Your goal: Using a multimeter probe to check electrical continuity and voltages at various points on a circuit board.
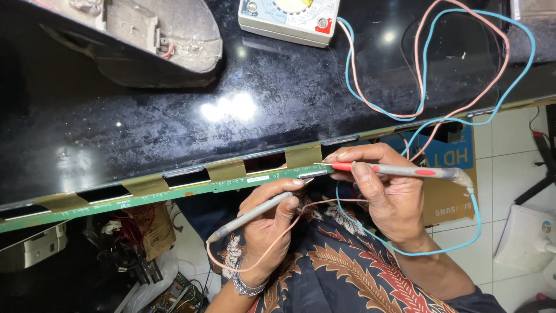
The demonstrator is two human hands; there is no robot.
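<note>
Both hands grip probes at our near edge: left hand (269,223) a grey probe (250,215), right hand (379,188) a red-tipped probe (399,170), tips meeting the green board strip (174,192) running left-right.

1. Cardboard box (449,197): right of centre, below the table edge, behind the right hand; brown with a blue panel bearing white print.
2. Meter dial face (288,7): far centre on the dark table, pale card with a yellow patch, in a white case.
3. Small white label (258,179): on the green strip, centre.
</note>
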